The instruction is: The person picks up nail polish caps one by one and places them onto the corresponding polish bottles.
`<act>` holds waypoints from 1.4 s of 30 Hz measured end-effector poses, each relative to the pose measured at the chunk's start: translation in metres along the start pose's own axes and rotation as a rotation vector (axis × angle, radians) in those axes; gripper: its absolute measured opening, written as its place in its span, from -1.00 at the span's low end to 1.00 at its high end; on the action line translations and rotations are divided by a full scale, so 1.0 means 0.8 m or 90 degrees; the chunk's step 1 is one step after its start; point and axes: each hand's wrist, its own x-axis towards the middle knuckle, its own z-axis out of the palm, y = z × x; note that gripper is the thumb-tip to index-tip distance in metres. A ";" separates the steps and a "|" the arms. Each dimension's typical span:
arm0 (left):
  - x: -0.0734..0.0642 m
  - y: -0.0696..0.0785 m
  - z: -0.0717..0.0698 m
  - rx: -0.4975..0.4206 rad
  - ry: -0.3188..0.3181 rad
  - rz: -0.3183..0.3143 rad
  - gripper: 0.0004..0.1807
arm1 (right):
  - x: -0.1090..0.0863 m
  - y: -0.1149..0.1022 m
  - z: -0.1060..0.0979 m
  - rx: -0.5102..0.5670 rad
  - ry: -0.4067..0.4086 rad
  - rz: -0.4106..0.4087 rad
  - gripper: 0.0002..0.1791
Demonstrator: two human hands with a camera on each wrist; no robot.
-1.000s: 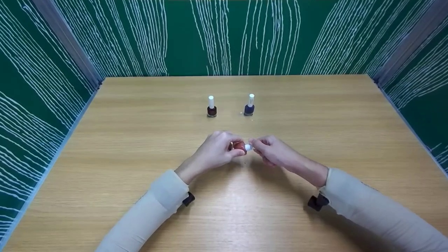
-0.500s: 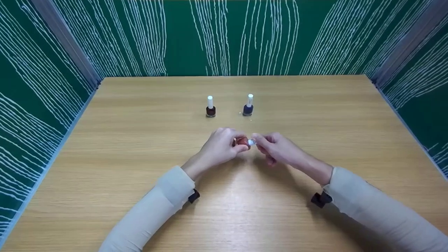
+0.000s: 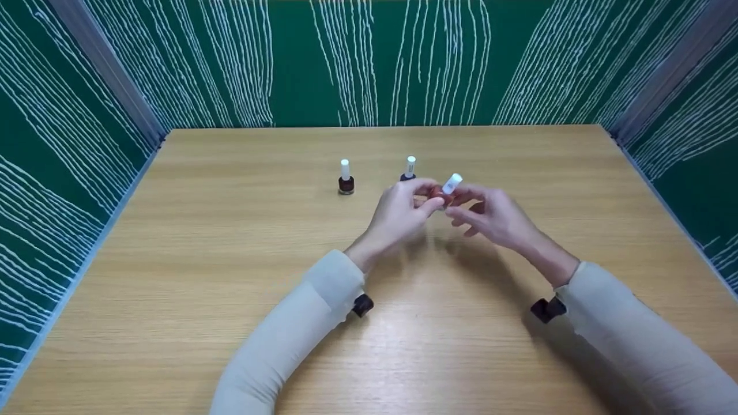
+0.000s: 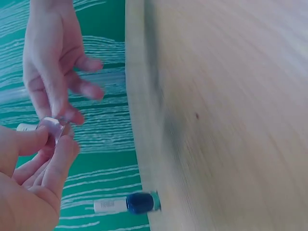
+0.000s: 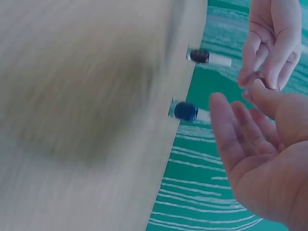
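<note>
A red nail polish bottle (image 3: 440, 195) with a white cap (image 3: 452, 183) is held up off the table, tilted to the right. My left hand (image 3: 398, 210) pinches its glass body between thumb and fingers. On the bottle's other side, my right hand (image 3: 500, 218) is spread, with a fingertip touching or very near the glass; the exact contact is partly hidden. Behind my left hand stands a dark blue nail polish bottle (image 4: 139, 203), its lower part covered in the head view. A dark red-brown nail polish bottle (image 3: 346, 184) stands upright to its left.
The wooden table (image 3: 230, 230) runs back to a green wall (image 3: 300, 63) with white wavy lines. More green panels stand at the left and right sides. Both wrists carry small black cameras under beige sleeves (image 3: 328, 300).
Both hands have moved away from me and to the right with the red bottle. It has turned from lying sideways to cap up, and my right fingers have let go of the cap.
</note>
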 end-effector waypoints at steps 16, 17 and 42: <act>0.064 -0.007 0.047 0.082 0.076 -0.066 -0.73 | 0.032 0.033 -0.020 -0.055 0.085 0.104 -0.53; 0.068 -0.009 0.051 0.085 0.080 -0.073 -0.74 | 0.034 0.035 -0.021 -0.054 0.086 0.112 -0.52; 0.103 -0.046 0.098 0.137 0.019 -0.120 -0.84 | 0.055 0.074 -0.030 0.035 0.122 0.265 -0.60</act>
